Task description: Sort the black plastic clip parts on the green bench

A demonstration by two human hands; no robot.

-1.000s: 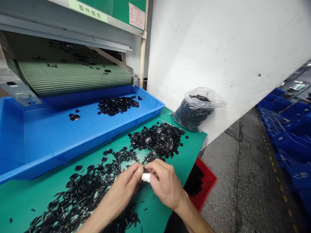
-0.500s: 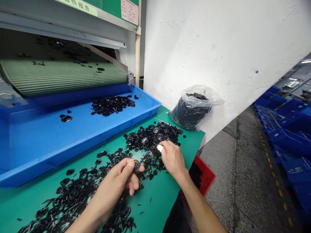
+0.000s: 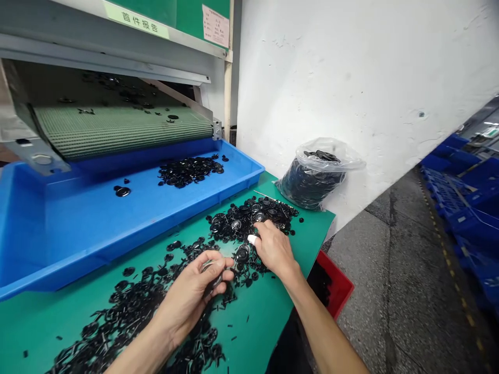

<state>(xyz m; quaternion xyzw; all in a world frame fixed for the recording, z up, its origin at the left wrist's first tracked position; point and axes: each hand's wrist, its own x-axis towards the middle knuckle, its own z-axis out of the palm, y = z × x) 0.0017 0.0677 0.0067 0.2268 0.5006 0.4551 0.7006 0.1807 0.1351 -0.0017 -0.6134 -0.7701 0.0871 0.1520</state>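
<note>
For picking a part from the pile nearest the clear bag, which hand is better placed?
Probably the right hand: it is at the near edge of that pile. The left hand is farther from it and seems to hold a dark part, though mostly hidden.

Left grip (image 3: 212, 275) is kinda curled in, thumb (image 3: 215, 266) bent toward the fingers; right grip (image 3: 272, 245) is stretched further forward, both bare forearms (image 3: 317, 317) angled inward.

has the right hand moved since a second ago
Yes, forward: judged against the clear plastic bag of black parts, the right hand is nearer it, at the glossy black heap.
</note>
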